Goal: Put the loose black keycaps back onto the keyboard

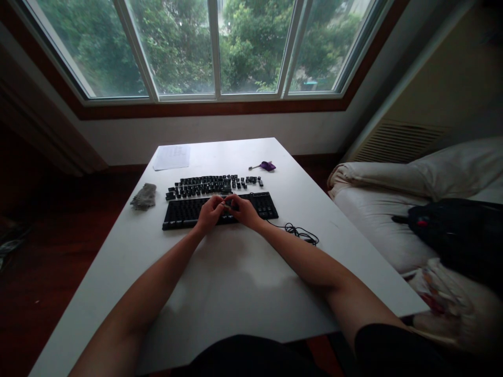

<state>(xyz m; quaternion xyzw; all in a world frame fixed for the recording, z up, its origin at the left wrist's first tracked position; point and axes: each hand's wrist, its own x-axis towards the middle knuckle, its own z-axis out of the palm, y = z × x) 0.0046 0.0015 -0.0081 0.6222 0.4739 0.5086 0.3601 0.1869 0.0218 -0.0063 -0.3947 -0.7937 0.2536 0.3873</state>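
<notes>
A black keyboard (184, 212) lies across the middle of a white table (236, 277). Behind it, several loose black keycaps (214, 185) are laid out in rows. My left hand (210, 212) and my right hand (244, 209) meet over the keyboard's middle, fingers curled and pinched together around something small that I cannot make out. The keyboard's black cable (301, 233) coils to the right of my right wrist.
A grey cloth (143, 197) lies left of the keyboard. A paper sheet (172, 157) sits at the far left of the table, a purple tool (267, 166) at the far right. A bed with a white pillow (396, 178) and a black bag (451, 230) stands right. Windows are behind.
</notes>
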